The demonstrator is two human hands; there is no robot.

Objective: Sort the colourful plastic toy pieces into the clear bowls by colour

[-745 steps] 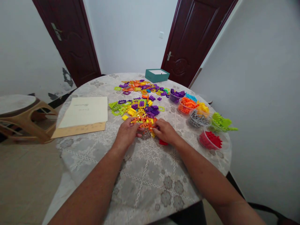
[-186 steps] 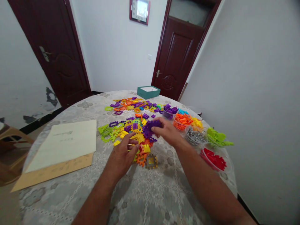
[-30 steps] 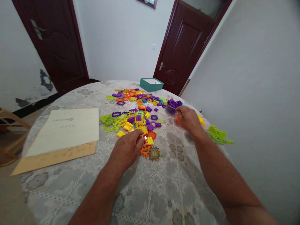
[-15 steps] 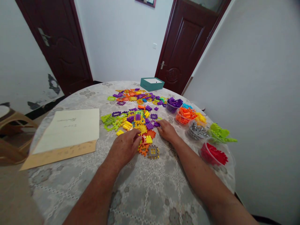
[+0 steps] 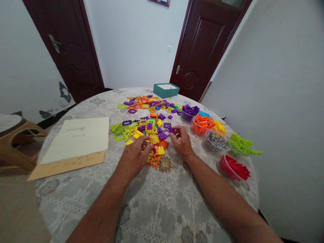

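Between the thumb and fingers of my right hand (image 5: pixel 182 141) is a purple plastic building piece (image 5: pixel 170 130), lifted slightly at the right edge of the near pile. My left hand (image 5: pixel 135 153) hovers at the left side of that pile, fingers curved and apart with nothing visible in them. Close to its fingertips lie a yellow toothed plate (image 5: pixel 154 138) and a yellow ridged piece (image 5: pixel 160 150). An orange toothed piece (image 5: pixel 154 162) and a grey square frame (image 5: pixel 165 164) sit at the pile's near end. Green pieces (image 5: pixel 120 131) lie beyond my left hand.
Clear tubs on the right hold purple pieces (image 5: pixel 190 110), orange pieces (image 5: pixel 202 122), grey pieces (image 5: pixel 216 140) and red pieces (image 5: pixel 234 167). Green pieces (image 5: pixel 243 143) stick out beside them. A second mixed pile (image 5: pixel 145 105) and a teal box (image 5: pixel 162 91) are farther back. Paper sheets (image 5: pixel 83 135) lie left.
My right hand has turned and risen slightly, with the purple piece now between its fingers. The left hand's fingers have spread a little. The view has shifted slightly left.
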